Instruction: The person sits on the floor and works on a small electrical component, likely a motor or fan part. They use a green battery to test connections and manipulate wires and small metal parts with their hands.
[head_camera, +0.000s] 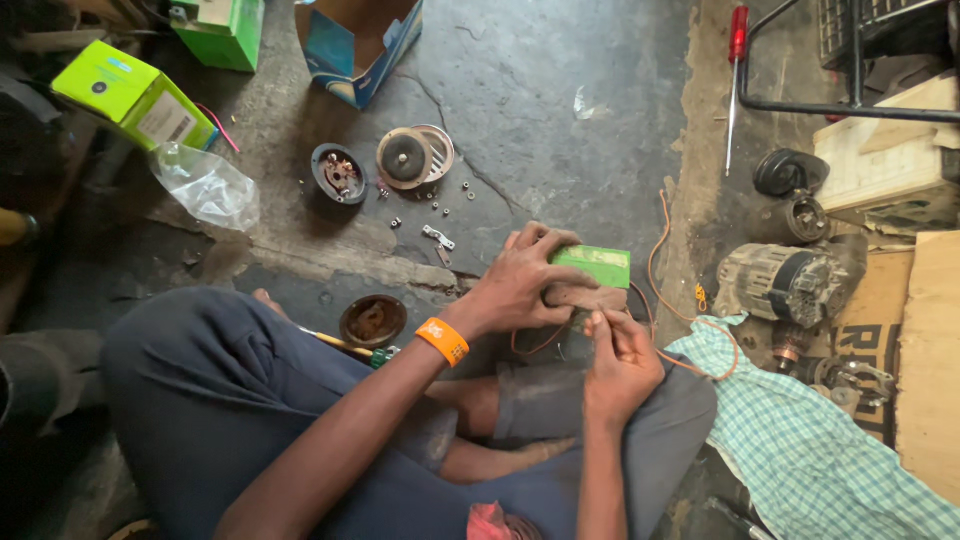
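Right hand (618, 365): nearest, above the folded knee; fingertips pinched shut on something small at the underside of the held part, probably the end of the copper wire (655, 255), though the hand hides the contact.
Left hand (522, 285): wrapped closed over a dusty brown part (588, 297) with a green rectangular block (594, 266) on its far side; orange wristband (442, 341) on the wrist.
Held part, place: centre of the scene, just beyond the knees, off the floor and between both hands.
Copper wire, run: loops out right of the hands, up along the floor edge and back over the checked cloth (800, 440).
Work done, as judged: a motor-like unit looks to be already stripped, its pieces laid out on the concrete floor (540, 90).
Near left piece: round rusty cap (372, 320) beside a screwdriver with a green collar (352, 347).
Middle pieces: small metal bracket (437, 237); scattered screws and nuts (432, 200).
Far pieces: dark round end cover (338, 172); two stacked discs (414, 156).
Right side: finned motor body (785, 283), apart from the hands.
Work left, as judged: wiring in hand; every loose piece lies unassembled.
Far edge: red-handled screwdriver (736, 70); green boxes (135, 95); clear plastic bag (205, 185).
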